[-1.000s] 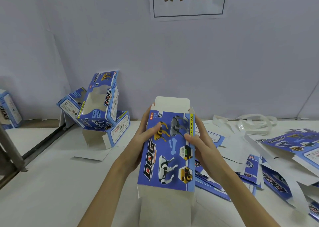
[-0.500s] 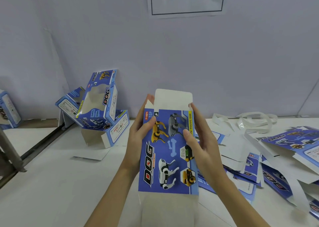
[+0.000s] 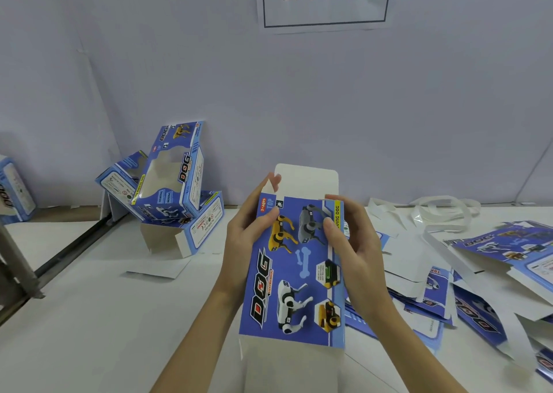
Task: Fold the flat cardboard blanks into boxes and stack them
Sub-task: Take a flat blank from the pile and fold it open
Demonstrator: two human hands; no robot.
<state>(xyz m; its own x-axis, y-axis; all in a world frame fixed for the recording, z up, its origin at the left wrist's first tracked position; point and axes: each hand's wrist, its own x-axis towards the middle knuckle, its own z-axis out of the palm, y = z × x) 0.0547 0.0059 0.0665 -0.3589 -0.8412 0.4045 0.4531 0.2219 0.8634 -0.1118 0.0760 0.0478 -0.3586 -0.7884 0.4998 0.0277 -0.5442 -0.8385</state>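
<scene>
A blue toy-dog cardboard box (image 3: 294, 276) is held upright in front of me above the table, its white top flap standing up and its white bottom flap hanging down. My left hand (image 3: 244, 244) grips its left edge with the thumb on the printed face. My right hand (image 3: 353, 243) grips the right edge, thumb on the face near the grey dog picture. Several folded boxes (image 3: 170, 180) lean in a loose pile against the wall at the left. Flat blanks (image 3: 466, 282) lie spread over the table at the right.
The white table (image 3: 98, 327) has a dark metal rail (image 3: 57, 261) along its left side. Another box (image 3: 13, 192) stands at the far left edge. White plastic straps (image 3: 434, 213) lie by the wall at the right. A paper sign (image 3: 326, 0) hangs on the wall.
Both hands have lifted the box slightly and slid up toward its top end. The right thumb now curls further over the face near the top flap.
</scene>
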